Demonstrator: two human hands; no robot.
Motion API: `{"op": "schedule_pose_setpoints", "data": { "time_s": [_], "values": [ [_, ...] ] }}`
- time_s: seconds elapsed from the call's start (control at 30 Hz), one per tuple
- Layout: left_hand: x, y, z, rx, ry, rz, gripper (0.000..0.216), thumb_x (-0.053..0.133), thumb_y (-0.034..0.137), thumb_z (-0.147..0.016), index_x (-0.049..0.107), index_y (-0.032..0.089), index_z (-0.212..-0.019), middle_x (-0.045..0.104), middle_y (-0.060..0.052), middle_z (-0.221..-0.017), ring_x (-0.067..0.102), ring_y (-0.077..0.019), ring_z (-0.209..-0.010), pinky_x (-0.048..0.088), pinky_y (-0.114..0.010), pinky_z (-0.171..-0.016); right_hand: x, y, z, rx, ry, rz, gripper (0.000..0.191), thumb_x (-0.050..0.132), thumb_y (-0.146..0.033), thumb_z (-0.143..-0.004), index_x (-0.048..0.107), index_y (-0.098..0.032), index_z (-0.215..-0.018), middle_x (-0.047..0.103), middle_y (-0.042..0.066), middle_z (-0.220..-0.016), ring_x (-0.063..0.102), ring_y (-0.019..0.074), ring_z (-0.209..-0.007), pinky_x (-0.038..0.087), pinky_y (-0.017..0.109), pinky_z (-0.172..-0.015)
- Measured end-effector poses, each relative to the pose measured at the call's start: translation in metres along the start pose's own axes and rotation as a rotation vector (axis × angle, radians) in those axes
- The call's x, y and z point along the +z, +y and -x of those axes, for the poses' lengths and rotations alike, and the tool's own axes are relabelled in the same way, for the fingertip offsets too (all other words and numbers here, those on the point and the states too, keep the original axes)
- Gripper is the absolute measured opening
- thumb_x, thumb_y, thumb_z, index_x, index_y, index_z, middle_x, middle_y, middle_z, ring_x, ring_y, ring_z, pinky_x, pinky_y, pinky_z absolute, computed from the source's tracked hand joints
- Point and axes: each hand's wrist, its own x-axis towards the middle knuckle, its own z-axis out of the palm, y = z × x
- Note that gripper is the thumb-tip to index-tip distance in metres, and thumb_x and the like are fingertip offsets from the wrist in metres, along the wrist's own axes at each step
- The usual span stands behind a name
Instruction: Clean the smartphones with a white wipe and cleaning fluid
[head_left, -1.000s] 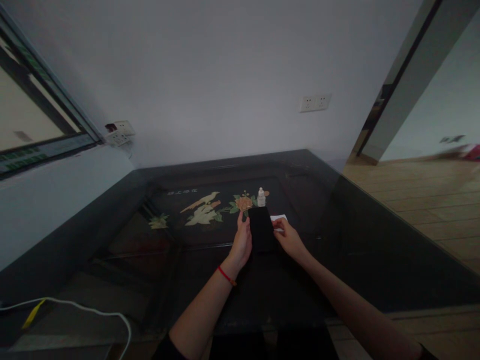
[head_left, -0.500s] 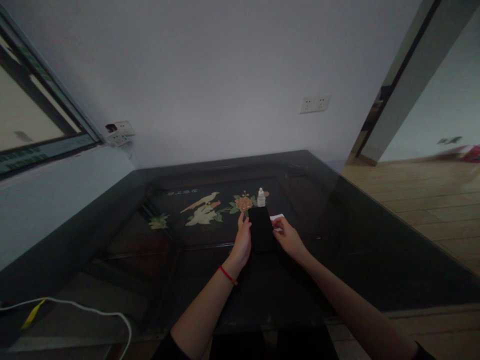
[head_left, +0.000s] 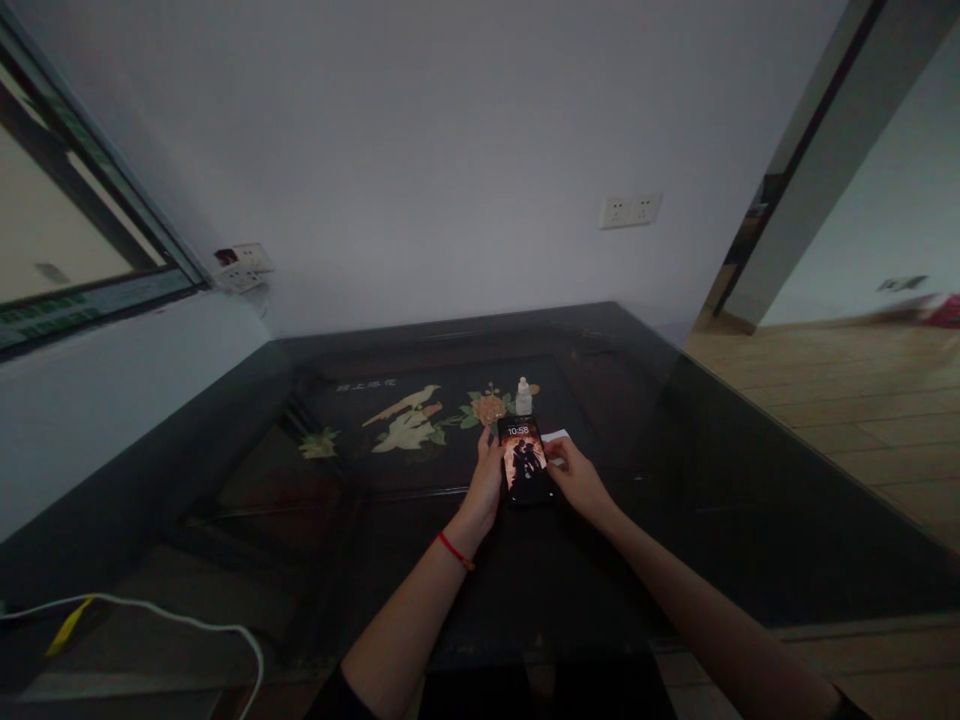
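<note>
Phone (head_left: 523,462) newly lit, hands (head_left: 485,484) at opposite edges

Left hand (head_left: 484,484) and right hand (head_left: 577,478) flank the phone (head_left: 526,460), right fingers (head_left: 556,451) bent at its edge, forearms (head_left: 411,610) converging.

Bench (head_left: 750,520): dark, glossy, its top inlaid with pale birds (head_left: 409,430) and flowers (head_left: 489,408)
Wall (head_left: 420,170): plain, pale, rising behind the bench
Twin sockets (head_left: 631,211): on that wall, above the bench's far right corner
Window (head_left: 79,215): grey-framed, above the bench's left side
Floor (head_left: 832,400): light brown planks, right of the bench
Opening (head_left: 752,232): narrow, dark, beyond the bench's far right corner
Light: dim throughout
</note>
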Motion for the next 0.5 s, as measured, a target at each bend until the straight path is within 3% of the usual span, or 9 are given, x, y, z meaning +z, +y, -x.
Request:
{"op": "schedule_pose_setpoints", "data": {
  "time_s": [0.5],
  "values": [
    [-0.003, -0.011, -0.005, 0.021, -0.003, 0.004, 0.066, 0.051, 0.020, -0.081, 0.021, 0.020, -0.141, 0.048, -0.012, -0.139, 0.053, -0.0187, -0.120, 0.044, -0.030, -0.099, 0.002, 0.008, -0.003, -0.011, 0.002, -0.038, 0.016, 0.046, -0.017, -0.070, 0.050, -0.022, -0.085, 0.064, 0.004, -0.092, 0.061, 0.0207, -0.090, 0.049, 0.037, -0.082]
  ]
}}
